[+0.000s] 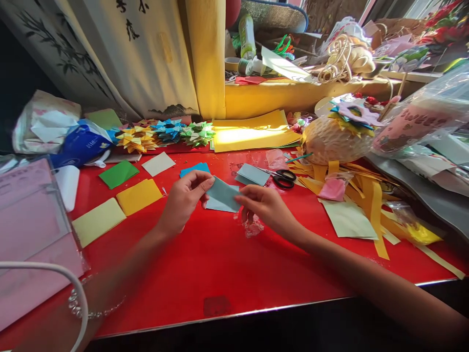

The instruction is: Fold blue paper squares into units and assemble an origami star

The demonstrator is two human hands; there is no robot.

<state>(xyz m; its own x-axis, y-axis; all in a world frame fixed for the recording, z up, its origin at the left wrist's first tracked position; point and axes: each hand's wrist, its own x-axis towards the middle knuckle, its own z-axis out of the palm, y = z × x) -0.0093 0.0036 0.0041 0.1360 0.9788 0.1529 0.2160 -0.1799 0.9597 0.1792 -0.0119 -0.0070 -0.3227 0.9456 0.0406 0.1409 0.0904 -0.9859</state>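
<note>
Between my two hands, above the red table (172, 283), is a narrow piece of light blue paper (224, 192). My left hand (188, 195) pinches its upper left end between thumb and fingers. At the other end, my right hand (260, 203) pinches the paper's lower right corner. Beneath it lies more light blue paper (220, 204), partly covered. A folded light blue stack (252, 174) rests just behind my right hand, beside black-handled scissors (285, 179). Brighter blue paper (194, 168) shows behind my left hand.
Green (119, 174), yellow (139, 197) and cream paper (98, 222) lie to the left. Folded paper flowers (168, 132) line the back near long yellow sheets (251, 134). Yellow strips (377, 215), pale green paper (350, 219) and a plastic-wrapped pink cup (414, 122) occupy the right.
</note>
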